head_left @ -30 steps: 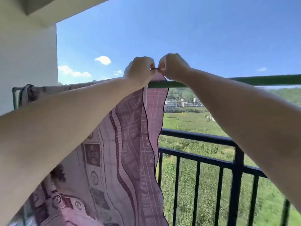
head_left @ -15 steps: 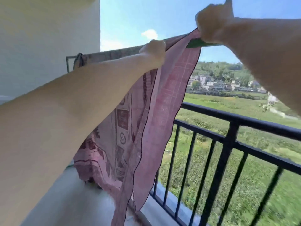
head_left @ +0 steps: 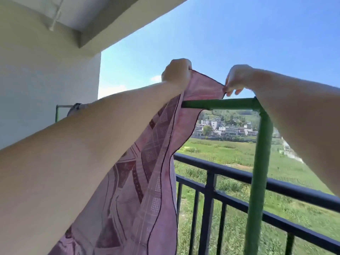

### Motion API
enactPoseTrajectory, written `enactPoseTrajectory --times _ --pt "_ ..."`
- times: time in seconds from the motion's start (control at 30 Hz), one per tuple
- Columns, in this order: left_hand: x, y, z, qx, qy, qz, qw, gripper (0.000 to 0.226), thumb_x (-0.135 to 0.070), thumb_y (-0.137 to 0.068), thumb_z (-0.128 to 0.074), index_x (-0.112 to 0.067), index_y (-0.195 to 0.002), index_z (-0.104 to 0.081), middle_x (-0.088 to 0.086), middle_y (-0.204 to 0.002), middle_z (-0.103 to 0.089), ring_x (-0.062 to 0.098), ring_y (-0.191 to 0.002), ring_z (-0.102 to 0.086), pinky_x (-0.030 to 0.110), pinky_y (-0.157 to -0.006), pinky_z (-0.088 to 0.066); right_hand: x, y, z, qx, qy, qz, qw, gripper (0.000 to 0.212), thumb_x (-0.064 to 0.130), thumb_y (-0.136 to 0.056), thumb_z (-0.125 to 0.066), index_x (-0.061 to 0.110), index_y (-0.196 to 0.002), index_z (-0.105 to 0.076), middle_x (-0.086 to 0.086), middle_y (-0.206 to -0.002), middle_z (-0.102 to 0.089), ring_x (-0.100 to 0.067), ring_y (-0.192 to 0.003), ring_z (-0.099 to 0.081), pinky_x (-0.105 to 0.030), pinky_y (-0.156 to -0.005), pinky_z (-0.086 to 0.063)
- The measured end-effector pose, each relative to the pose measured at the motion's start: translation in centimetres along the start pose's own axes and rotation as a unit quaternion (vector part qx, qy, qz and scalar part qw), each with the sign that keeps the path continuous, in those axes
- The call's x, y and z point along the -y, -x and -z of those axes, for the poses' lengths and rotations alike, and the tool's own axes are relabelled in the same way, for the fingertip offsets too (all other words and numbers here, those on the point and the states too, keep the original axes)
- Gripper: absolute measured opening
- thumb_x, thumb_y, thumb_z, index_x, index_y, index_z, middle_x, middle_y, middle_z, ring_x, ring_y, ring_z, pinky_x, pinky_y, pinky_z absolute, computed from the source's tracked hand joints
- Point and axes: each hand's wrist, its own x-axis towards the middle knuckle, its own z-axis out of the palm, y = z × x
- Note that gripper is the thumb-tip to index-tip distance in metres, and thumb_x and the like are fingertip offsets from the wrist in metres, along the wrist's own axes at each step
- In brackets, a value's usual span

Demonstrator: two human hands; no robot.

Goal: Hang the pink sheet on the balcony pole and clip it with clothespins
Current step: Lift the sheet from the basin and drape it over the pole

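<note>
The pink patterned sheet [head_left: 156, 162] hangs over the green horizontal pole [head_left: 220, 103] and drapes down toward the lower left. My left hand [head_left: 176, 72] grips the sheet's top edge above the pole. My right hand [head_left: 237, 80] pinches the sheet's right corner, lifted a little above the pole near its right end. The stretch of sheet between my hands is pulled taut. My left forearm hides most of the pole's left part. No clothespins are visible.
A green upright post [head_left: 259, 172] joins the pole at the right corner. The black balcony railing [head_left: 257, 177] runs below. A white wall [head_left: 46, 98] and ceiling overhang stand at the left. Fields and houses lie beyond.
My hands have drawn apart along the sheet's top edge, the right one carrying the corner toward the pole's right end. The view has swung right, showing the green upright post.
</note>
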Motion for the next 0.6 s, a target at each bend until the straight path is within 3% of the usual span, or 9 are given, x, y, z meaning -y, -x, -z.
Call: enactPoseTrajectory --times 0.07,0.13,0.27,0.3,0.37,0.43,0.47,0.53,0.6 --pt "-3.6 -1.9 0.1 -0.001 -0.018 -0.043 0.999 0.029 -0.001 -0.079 -0.039 -0.006 -0.091 -0.065 0.008 -0.097 -0.063 0.03 -0.093 -0.059 0.031 -0.071 -0.043 -2.6 0.5 1.1 -0.03 0.009 -0.019 0.999 0.013 0.016 -0.082 -0.066 0.007 -0.075 -0.072 0.001 -0.082 -0.073 -0.016 -0.068 -0.067 -0.026 -0.068 -0.049" --pt "-6.9 -3.5 0.3 0.01 -0.041 -0.083 0.996 0.029 -0.001 -0.079 -0.04 -0.008 -0.094 -0.065 0.011 -0.105 -0.063 0.03 -0.095 -0.059 0.031 -0.069 -0.04 -5.3 1.0 2.1 -0.087 0.009 -0.059 0.994 0.012 0.014 -0.079 -0.066 0.009 -0.068 -0.07 0.001 -0.069 -0.069 -0.016 -0.064 -0.064 -0.031 -0.077 -0.05" --pt "-12.6 -4.0 -0.5 0.071 -0.038 -0.141 0.987 0.022 -0.003 -0.08 -0.045 -0.01 -0.084 -0.065 0.006 -0.082 -0.061 0.026 -0.074 -0.058 0.029 -0.062 -0.043 -10.9 3.1 2.0 -0.281 -0.005 -0.148 0.948 0.007 0.01 -0.079 -0.052 0.01 -0.082 -0.059 -0.01 -0.082 -0.054 -0.03 -0.087 -0.057 -0.041 -0.09 -0.038" --pt "-13.8 -3.7 -0.8 0.106 -0.019 -0.151 0.983 0.018 -0.004 -0.081 -0.047 -0.011 -0.078 -0.064 0.004 -0.071 -0.058 0.021 -0.062 -0.059 0.026 -0.055 -0.046 -12.3 3.8 1.6 -0.273 -0.014 -0.146 0.951 0.007 0.011 -0.08 -0.052 0.01 -0.08 -0.059 -0.011 -0.083 -0.054 -0.03 -0.089 -0.058 -0.04 -0.089 -0.04" --pt "-15.8 -2.6 -1.2 0.2 0.039 -0.166 0.965 0.013 -0.009 -0.082 -0.055 -0.008 -0.07 -0.06 0.004 -0.052 -0.048 0.009 -0.033 -0.049 0.021 -0.037 -0.044 -14.8 5.0 0.8 -0.175 -0.053 -0.107 0.977 0.01 0.013 -0.08 -0.057 0.006 -0.075 -0.063 -0.015 -0.083 -0.063 -0.029 -0.086 -0.062 -0.035 -0.08 -0.045" --pt "-17.3 -1.6 -1.0 0.281 0.089 -0.17 0.94 0.015 -0.013 -0.08 -0.061 -0.005 -0.069 -0.058 0.006 -0.05 -0.04 0.007 -0.025 -0.038 0.018 -0.035 -0.044 -16.5 6.5 0.4 -0.073 -0.117 -0.095 0.986 0.012 0.011 -0.082 -0.063 0.001 -0.077 -0.068 -0.021 -0.088 -0.07 -0.027 -0.077 -0.065 -0.03 -0.07 -0.048" --pt "-17.9 -1.2 -0.8 0.304 0.106 -0.167 0.932 0.015 -0.012 -0.08 -0.062 -0.004 -0.069 -0.057 0.007 -0.05 -0.038 0.007 -0.026 -0.036 0.019 -0.036 -0.045 -17.2 7.2 0.3 -0.064 -0.144 -0.087 0.984 0.014 0.012 -0.083 -0.064 0.0 -0.077 -0.068 -0.022 -0.089 -0.07 -0.025 -0.073 -0.064 -0.027 -0.065 -0.047" --pt "-19.3 -0.6 -0.2 0.311 0.134 -0.163 0.927 0.021 -0.009 -0.079 -0.061 -0.005 -0.061 -0.055 0.005 -0.045 -0.037 0.008 -0.026 -0.035 0.021 -0.038 -0.046 -17.6 8.5 0.7 -0.159 -0.163 -0.08 0.971 0.02 0.017 -0.085 -0.061 -0.002 -0.083 -0.069 -0.024 -0.087 -0.071 -0.026 -0.075 -0.065 -0.022 -0.06 -0.043" --pt "-21.0 -0.1 0.8 0.269 0.162 -0.164 0.935 0.028 -0.006 -0.078 -0.059 -0.009 -0.051 -0.051 0.0 -0.033 -0.037 0.008 -0.023 -0.036 0.021 -0.034 -0.044 -18.0 9.3 1.3 -0.309 -0.169 -0.098 0.931 0.022 0.016 -0.087 -0.055 -0.003 -0.088 -0.067 -0.025 -0.091 -0.07 -0.033 -0.088 -0.065 -0.03 -0.069 -0.046"
